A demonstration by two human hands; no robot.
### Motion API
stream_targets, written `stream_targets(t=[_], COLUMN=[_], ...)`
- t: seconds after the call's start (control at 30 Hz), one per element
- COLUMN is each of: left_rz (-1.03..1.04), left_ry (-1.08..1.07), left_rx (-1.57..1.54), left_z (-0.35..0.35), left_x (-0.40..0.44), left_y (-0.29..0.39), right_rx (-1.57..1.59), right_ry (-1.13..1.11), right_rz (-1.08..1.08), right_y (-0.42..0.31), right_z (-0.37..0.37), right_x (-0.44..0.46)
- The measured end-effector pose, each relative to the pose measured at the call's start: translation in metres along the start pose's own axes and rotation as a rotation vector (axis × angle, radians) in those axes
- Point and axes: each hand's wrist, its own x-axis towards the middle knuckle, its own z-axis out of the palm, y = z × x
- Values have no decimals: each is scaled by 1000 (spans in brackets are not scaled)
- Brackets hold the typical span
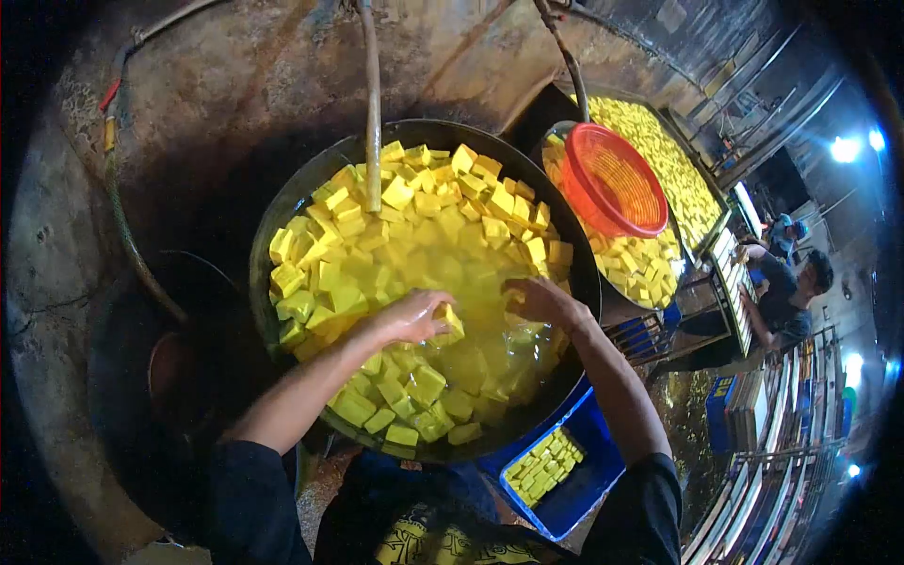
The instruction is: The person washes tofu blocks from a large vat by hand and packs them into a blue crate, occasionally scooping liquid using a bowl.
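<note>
Many yellow blocks (353, 405) lie in cloudy yellow liquid inside a large round dark vat (273, 221). Over the middle of the vat, my left hand (415, 316) is closed on a yellow block (449, 325). My right hand (541, 303) is to the right of it, low over the liquid with its fingers curled; a small yellow piece shows at the fingertips, too blurred to make out well. A pale pipe (373, 113) reaches down into the vat at its far side.
A red-orange basket (617, 179) rests on a second vat of yellow blocks (636, 268). Below right stands a blue crate (574, 504) with small yellow blocks. Two people (786, 297) are at a rack on the right. A hose (118, 202) hangs at left.
</note>
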Motion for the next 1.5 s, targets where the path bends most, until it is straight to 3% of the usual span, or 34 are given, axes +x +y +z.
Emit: stream_targets(t=[0.07,0.1,0.13,0.17,0.2,0.23,0.27,0.3,0.33,0.4,0.43,0.47,0.53,0.57,0.6,0.63,0.67,0.7,0.73,0.8,0.83,0.87,0.93,1.0,1.07,1.13,1.17,1.27,1.33,1.37,1.4,1.47,1.5], left_rz=[-57,-117,-178,-318,-325,-297,-269,-350,-432,-476,-541,-554,-334,-457,-462,-446,-420,-547,-544,-232,-308,-310,-484,-416,-252,-219,-118,12,126,288,282,97,76], left_ry=[26,45,66,-7,3,31,61,51,41,-141,-127,-114,64,10,18,135,251,366,363,390,530,520,763,809,773,846,991,986,879,779,775,1017,952], left_rx=[68,134,203,188,197,202,208,202,198,47,32,36,22,-257,-255,-494,-731,-825,-822,-1416,-1580,-1580,-1624,-1626,-1829,-1891,-1717,-2006,-2327,-2421,-2427,-2298,-2344], left_z=[-1,-1,-3,-5,5,24,35,32,30,16,-6,-7,-2,-21,-22,-21,-20,-19,-18,-12,-6,-3,2,12,12,18,22,22,27,29,29,25,20], left_x=[0,0,0,3,6,14,16,19,21,23,18,15,11,10,10,9,9,11,13,18,27,37,54,65,66,75,79,96,100,97,96,91,86], left_y=[-10,-14,-16,-7,-20,-46,-59,-56,-53,-50,-18,-26,-49,-24,-26,-33,-37,-37,-42,-56,-49,-41,-27,-25,-3,4,7,12,11,17,23,28,27], right_rx=[212,125,120,94,69,69,-137,-346,-383,-579,-581,-555,-535,-395,-322,-252,-33,184,183,936,1293,1295,1079,899,845,963,987,988,185,332,331,519,452], right_ry=[-43,-8,-3,-19,-35,-30,-52,-70,-58,-78,-67,-49,-32,5,25,42,-21,-82,-78,-80,16,24,56,-28,122,126,157,204,677,340,339,264,438], right_rz=[-147,-344,-357,-210,-64,-80,-107,-133,-262,-293,-313,-368,-436,-549,-605,-662,-549,-429,-427,-276,-332,-325,-157,-61,-222,-215,-198,-164,-154,72,79,-19,-104], right_y=[17,34,22,-3,-24,-35,-45,-47,-24,-19,-12,-2,17,22,27,27,7,-3,2,16,4,-9,-35,-62,-62,-59,-60,-76,-86,-87,-86,-81,-66], right_z=[-4,5,-3,-11,-15,-11,-6,0,34,55,66,76,74,64,56,44,5,-19,-18,-7,-6,-16,-38,-60,-39,-27,-27,-29,-25,-26,-28,-33,-20], right_x=[37,61,69,78,88,100,111,120,142,158,166,171,174,170,165,158,129,111,110,104,93,85,72,62,75,82,84,85,83,83,79,71,68])
